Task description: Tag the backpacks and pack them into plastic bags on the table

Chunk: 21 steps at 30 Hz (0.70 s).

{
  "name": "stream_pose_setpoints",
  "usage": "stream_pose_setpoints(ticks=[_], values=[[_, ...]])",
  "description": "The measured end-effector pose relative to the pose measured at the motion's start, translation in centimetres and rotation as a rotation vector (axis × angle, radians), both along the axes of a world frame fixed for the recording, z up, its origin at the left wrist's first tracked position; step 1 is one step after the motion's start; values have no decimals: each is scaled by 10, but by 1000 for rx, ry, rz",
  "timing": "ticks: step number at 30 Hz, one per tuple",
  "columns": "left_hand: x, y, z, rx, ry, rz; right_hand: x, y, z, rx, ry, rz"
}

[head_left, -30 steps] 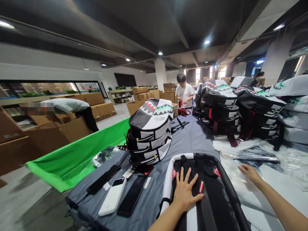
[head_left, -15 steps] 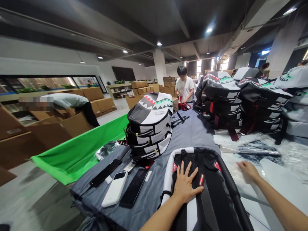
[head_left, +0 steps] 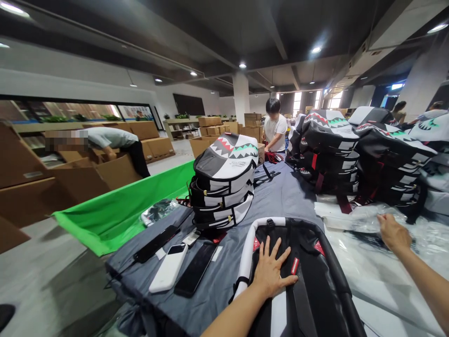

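A black and white backpack (head_left: 308, 267) lies on the grey cloth-covered table in front of me, cut off by the lower edge of view. My left hand (head_left: 271, 271) rests flat on it, fingers spread, beside a small red label (head_left: 295, 266). To the right, my right hand (head_left: 394, 232) is closed in a pinch at the edge of a clear plastic bag (head_left: 368, 262), over a pile of such bags. A stack of backpacks (head_left: 224, 182) with shark-teeth prints stands beyond the left hand.
Left of the backpack lie a white phone-like device (head_left: 169, 269), a black phone (head_left: 195, 270) and a black strip-like object (head_left: 156, 244). More backpack stacks (head_left: 329, 150) stand at the back right. A green fabric bin (head_left: 122, 206) borders the table. Two people work beyond, near cardboard boxes (head_left: 73, 187).
My right hand has moved right and away from me, and clear plastic now stretches below it. The left hand stays on the backpack. The view has shifted slightly.
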<state>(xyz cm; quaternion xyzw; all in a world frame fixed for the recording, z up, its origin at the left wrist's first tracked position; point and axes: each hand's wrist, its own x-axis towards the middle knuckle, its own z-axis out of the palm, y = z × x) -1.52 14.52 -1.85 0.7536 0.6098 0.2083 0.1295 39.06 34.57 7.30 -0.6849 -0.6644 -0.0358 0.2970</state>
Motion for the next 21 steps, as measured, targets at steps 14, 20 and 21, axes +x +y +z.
stream_pose_setpoints(ticks=[14, 20, 21], values=[[17, -18, 28, 100, -505, -105, -176, -131, 80, 104, 86, 620], [47, -72, 48, -23, -1578, 205, -244, -199, 3, -68, 180, 798], [45, -80, 46, -15, -1612, 300, -248, -205, -6, -99, 201, 800]])
